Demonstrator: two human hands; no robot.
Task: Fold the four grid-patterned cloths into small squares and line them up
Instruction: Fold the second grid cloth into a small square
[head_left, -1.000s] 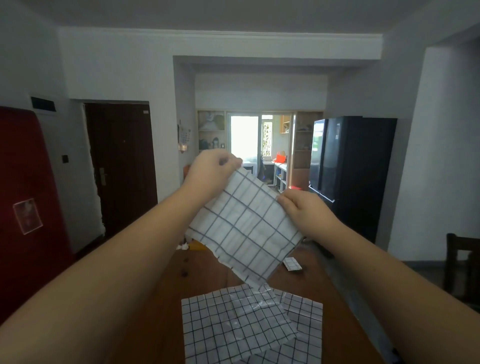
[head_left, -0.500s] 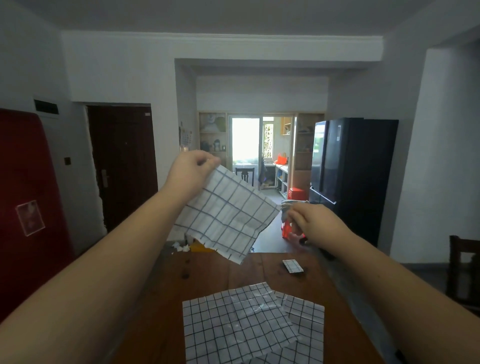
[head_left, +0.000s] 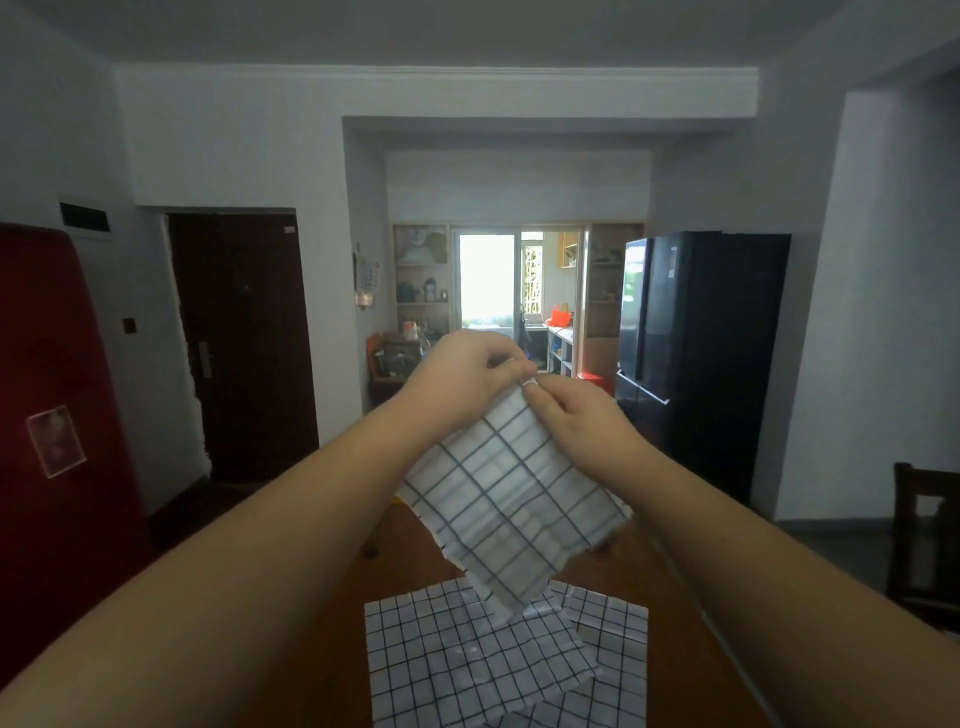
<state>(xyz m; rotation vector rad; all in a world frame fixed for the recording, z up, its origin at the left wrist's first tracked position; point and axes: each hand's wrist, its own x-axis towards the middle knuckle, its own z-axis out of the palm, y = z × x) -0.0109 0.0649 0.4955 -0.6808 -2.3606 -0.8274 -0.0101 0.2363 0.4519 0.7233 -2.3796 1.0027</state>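
Past a red cabinet (head_left: 52, 389) and a dark door (head_left: 244, 338) at left, pinches the top corner of a grid-patterned cloth (head_left: 514, 499) with the left hand (head_left: 462, 379), fingers curled on the fabric. Holds it in mid-air, hanging tilted above two more grid cloths (head_left: 467, 665) lying flat and overlapping on the wooden table (head_left: 343, 639). Grips the same corner with the right hand (head_left: 576, 421), thumb and fingers closed on it. Faces a black refrigerator (head_left: 701, 353) at right.

raised cloth (head_left: 511, 499): white with a dark grid, the big checks are facing you
flat cloths (head_left: 457, 660): white too, your tighter black grid
bench (head_left: 670, 649): warm brown wood
fridge (head_left: 706, 353): glossy black
door (head_left: 244, 338): dark brown
cabinet (head_left: 52, 364): deep red, on your left
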